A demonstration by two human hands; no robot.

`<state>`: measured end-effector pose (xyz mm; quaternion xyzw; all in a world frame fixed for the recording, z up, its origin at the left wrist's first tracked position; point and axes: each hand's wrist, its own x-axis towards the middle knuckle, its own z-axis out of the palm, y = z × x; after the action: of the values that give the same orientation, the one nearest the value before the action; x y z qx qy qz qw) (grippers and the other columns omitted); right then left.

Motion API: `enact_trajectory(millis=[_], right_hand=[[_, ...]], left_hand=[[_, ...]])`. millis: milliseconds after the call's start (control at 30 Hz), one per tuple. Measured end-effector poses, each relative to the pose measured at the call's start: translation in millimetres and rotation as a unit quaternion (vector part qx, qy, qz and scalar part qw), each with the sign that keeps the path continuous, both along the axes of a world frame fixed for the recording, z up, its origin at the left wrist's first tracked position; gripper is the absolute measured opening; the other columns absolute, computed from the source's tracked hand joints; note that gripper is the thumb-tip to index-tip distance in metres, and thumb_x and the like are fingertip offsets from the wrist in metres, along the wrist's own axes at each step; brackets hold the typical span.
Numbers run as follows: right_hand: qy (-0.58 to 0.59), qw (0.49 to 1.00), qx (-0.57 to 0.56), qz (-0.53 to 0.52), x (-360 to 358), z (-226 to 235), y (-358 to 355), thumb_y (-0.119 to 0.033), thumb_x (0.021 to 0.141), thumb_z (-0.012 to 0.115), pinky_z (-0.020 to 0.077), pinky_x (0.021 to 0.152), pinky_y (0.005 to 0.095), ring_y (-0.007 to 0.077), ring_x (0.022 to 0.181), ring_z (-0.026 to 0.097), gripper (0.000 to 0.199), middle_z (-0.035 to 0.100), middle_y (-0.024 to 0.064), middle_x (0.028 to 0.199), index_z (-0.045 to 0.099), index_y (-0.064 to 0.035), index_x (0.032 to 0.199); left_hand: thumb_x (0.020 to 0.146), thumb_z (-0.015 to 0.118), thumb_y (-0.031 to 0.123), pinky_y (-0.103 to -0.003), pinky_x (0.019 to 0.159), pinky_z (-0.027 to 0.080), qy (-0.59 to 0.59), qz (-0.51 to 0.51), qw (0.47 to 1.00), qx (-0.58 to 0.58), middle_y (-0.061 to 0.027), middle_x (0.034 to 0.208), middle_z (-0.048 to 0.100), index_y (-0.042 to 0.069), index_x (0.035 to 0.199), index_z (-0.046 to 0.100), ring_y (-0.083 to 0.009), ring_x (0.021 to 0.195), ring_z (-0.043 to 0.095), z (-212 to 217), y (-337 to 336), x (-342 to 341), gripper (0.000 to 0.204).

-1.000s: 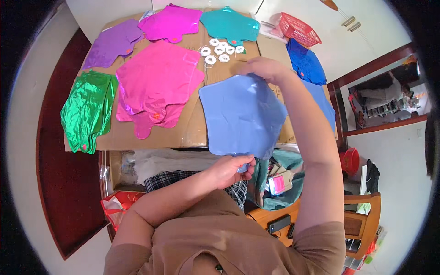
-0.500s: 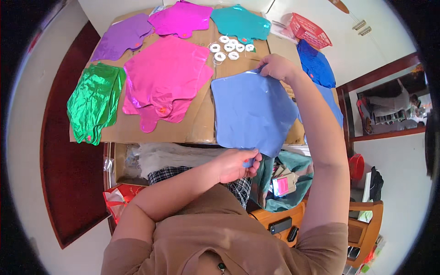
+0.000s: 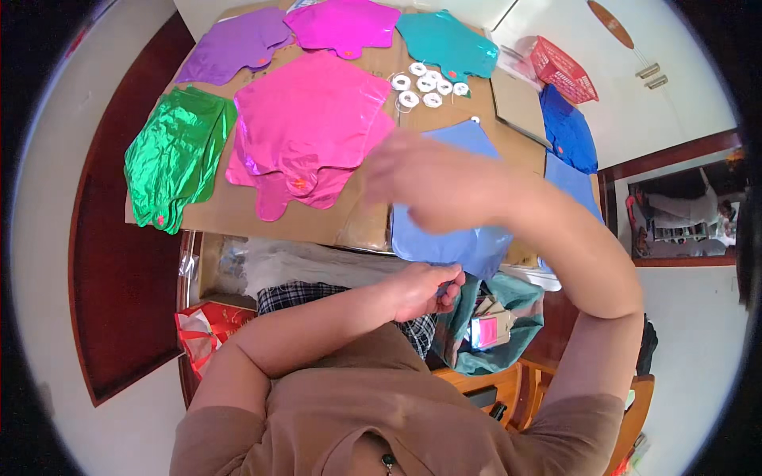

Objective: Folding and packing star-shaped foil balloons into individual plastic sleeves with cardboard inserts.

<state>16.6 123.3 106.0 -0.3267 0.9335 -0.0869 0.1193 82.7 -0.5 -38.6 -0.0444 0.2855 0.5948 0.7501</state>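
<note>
A light blue foil balloon (image 3: 468,242) lies flat at the near edge of the cardboard-covered table (image 3: 230,210). My left hand (image 3: 425,289) is closed on the balloon's lower tip, just below the table edge. My right hand (image 3: 429,186) is blurred with motion and hovers over the balloon's middle, hiding much of it; its fingers cannot be made out. Left of it lie stacked pink foil balloons (image 3: 309,119). Several white ribbon rolls (image 3: 425,83) sit beyond the blue balloon.
Green (image 3: 175,159), purple (image 3: 234,47), magenta (image 3: 341,24) and teal (image 3: 444,44) foil balloons are spread over the table. A dark blue balloon (image 3: 567,131), another light blue one (image 3: 575,186) and a red basket (image 3: 559,67) are at the right. A teal bag (image 3: 508,317) sits by my lap.
My right hand has left the balloon's far edge and swung back toward me and left over the balloon. My left hand has stayed on the lower tip.
</note>
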Motion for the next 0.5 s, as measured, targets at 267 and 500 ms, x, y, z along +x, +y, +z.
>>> enact_trajectory(millis=[267, 500], right_hand=[[-0.130, 0.948, 0.276, 0.089, -6.4, -19.9, -44.1, -0.017, 0.070, 0.063, 0.0292, 0.105, 0.0433, 0.0255, 0.110, 0.051, 0.022, 0.065, 0.0048, 0.095, 0.073, -0.0125, 0.089], [-0.015, 0.958, 0.284, 0.032, -15.6, -32.1, -19.0, -0.017, 0.070, 0.063, 0.0228, 0.110, 0.0461, 0.0268, 0.109, 0.052, 0.018, 0.064, 0.0047, 0.091, 0.073, -0.0141, 0.084]], left_hand=[[0.098, 0.052, 0.025, -0.028, 0.067, 0.046, 0.011, 0.014, 0.999, -0.027, 0.0008, 0.075, 0.049, 0.005, 0.091, 0.056, -0.0085, 0.064, 0.048, 3.9, 2.1, 3.8, 0.021], [0.098, 0.052, 0.026, -0.030, 0.070, 0.045, -0.005, 0.001, 1.000, 0.003, 0.0014, 0.072, 0.048, 0.007, 0.090, 0.055, -0.0091, 0.064, 0.046, -2.1, 3.4, 3.1, 0.021]])
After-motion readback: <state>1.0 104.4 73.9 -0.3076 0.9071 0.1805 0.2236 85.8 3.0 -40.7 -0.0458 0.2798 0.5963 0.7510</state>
